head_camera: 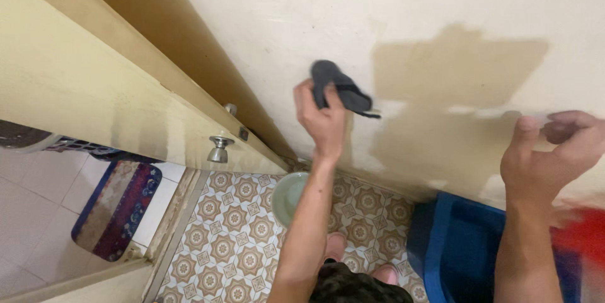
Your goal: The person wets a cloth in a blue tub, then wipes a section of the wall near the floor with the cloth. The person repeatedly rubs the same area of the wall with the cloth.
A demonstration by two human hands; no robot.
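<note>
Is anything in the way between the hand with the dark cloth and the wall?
Nothing visible. The left hand grips the dark cloth right up against the wall, beside a big wet patch. The right hand is off to the side, not between them.

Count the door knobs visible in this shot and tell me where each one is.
2. One round metal knob on the near face of the open door, left of the left hand. Another knob peeks past the door's edge, mostly hidden.

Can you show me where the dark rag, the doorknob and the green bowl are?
dark rag (337, 89), head view, middle of the cloth.
doorknob (220, 149), head view, round metal knob.
green bowl (287, 196), head view, left rim.
</note>
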